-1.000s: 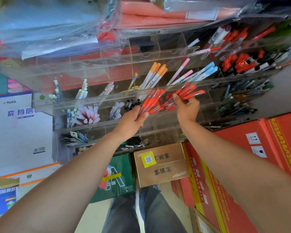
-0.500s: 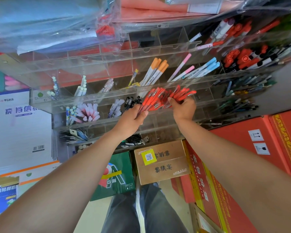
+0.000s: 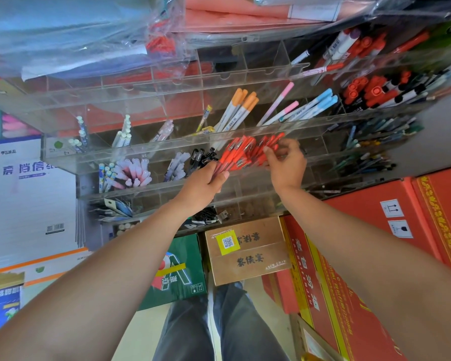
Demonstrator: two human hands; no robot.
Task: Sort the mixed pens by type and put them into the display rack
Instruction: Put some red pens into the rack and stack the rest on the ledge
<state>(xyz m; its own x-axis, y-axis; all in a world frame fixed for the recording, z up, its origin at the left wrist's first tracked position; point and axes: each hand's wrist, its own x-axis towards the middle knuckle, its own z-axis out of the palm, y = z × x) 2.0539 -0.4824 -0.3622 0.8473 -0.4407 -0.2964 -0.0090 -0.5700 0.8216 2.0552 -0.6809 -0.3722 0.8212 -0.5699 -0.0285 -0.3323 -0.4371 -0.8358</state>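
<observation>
While fingers of left hand (image 3: 200, 187) and right hand (image 3: 288, 166) clamp red pens (image 3: 241, 155), black pens (image 3: 204, 156) fill the rack (image 3: 130, 152) compartment alongside.

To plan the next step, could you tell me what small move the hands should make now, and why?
Probably the right hand should squeeze the fanned red pens into a tight bundle: the left hand grips only their lower ends, and their tops splay wide at the display rack, next to the black pens.
</observation>
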